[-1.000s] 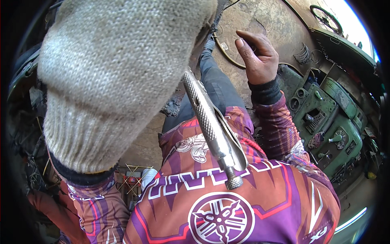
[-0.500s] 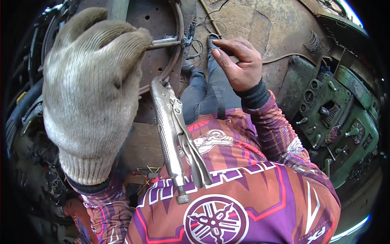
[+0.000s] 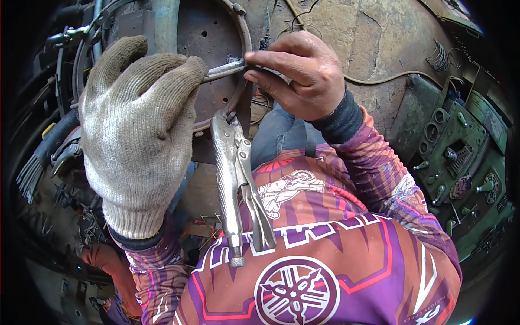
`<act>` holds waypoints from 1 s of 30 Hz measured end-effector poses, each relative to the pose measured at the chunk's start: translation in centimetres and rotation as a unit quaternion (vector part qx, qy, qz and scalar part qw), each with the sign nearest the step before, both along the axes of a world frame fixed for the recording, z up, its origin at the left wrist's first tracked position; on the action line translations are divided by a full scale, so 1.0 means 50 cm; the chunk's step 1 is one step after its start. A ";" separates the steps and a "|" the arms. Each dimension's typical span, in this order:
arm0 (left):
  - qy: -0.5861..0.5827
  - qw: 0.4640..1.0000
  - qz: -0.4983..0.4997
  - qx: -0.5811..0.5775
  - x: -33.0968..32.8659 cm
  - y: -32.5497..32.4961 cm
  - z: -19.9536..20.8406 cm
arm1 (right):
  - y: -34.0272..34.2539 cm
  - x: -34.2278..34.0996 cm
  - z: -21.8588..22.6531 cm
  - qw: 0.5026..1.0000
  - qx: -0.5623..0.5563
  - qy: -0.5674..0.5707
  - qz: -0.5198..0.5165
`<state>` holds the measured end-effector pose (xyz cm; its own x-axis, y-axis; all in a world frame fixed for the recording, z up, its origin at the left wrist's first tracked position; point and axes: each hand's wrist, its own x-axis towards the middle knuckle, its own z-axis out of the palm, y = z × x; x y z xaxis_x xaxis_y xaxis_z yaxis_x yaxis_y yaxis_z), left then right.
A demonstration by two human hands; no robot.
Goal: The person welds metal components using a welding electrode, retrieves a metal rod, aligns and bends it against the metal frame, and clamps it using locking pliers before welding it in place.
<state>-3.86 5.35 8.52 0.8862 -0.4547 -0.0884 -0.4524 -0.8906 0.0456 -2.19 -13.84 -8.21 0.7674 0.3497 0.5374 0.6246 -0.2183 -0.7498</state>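
My left hand point(image 3: 143, 135), in a grey-white knitted glove, pinches thin metal rods point(image 3: 226, 69) between thumb and forefinger. They lie side by side and reach right to the rim of a curved metal ring point(image 3: 246, 40). Bare, my right hand point(image 3: 306, 76) has its thumb and forefinger closed around the rods' right end, beside the ring. Silver locking pliers point(image 3: 227, 179) are clamped on the ring's lower part, their handles hanging toward my body. Behind the ring lies a brown metal plate point(image 3: 208, 51) with small holes. The glove hides the rods' left end.
A green machine point(image 3: 460, 157) with knobs and levers stands at the right. A cable point(image 3: 384, 80) crosses the stained floor point(image 3: 352, 43). Several thin rods point(image 3: 32, 173) stick out at the far left, near a blue-grey pipe point(image 3: 165, 27). Someone's orange-brown sleeve point(image 3: 111, 268) shows at lower left.
My right hand has come left and closed on the rods' right end. The left hand still holds the rods. The whole view has shifted slightly.
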 end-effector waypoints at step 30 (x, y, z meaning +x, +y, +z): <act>-0.011 1.000 -0.015 -0.006 0.007 -0.006 -0.003 | 0.001 0.016 0.039 0.990 -0.135 -0.039 0.012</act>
<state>-3.49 5.07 8.38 0.8735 -0.4828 -0.0633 -0.4806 -0.8757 0.0470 -1.38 -13.79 -6.26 0.7165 0.5072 0.4789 0.6861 -0.3884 -0.6152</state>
